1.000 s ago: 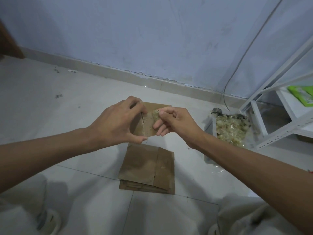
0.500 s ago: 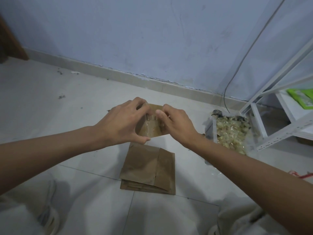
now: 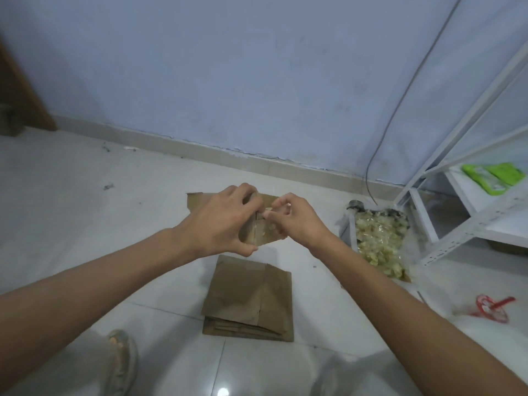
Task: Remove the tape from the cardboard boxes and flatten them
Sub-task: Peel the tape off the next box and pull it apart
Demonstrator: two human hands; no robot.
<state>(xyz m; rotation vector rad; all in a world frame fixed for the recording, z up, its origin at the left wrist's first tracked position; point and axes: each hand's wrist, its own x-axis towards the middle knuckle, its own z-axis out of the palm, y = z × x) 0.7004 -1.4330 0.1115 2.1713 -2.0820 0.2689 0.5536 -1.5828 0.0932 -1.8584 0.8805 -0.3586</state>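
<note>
Since a moment ago, a flap is swinging out at 9 o'clock as the left hand (image 3: pixel 220 224) is gripping the light, bendable cardboard box (image 3: pixel 258 232) and the right hand (image 3: pixel 291 221) fingers are pinching its tape (image 3: pixel 268 210) at the seam, the best hold.

Two hands, the left hand (image 3: pixel 220 221) and the right hand (image 3: pixel 294 221), at centre frame; one cardboard box (image 3: pixel 261 227) held between them; one stack of flattened boxes (image 3: pixel 251 300) below, its layers too close to count; one bag of crumpled tape (image 3: pixel 377 241) at right; one white rack (image 3: pixel 468 195); one green packet (image 3: pixel 494 178); one shoe (image 3: pixel 121 364) at lower left.
</note>
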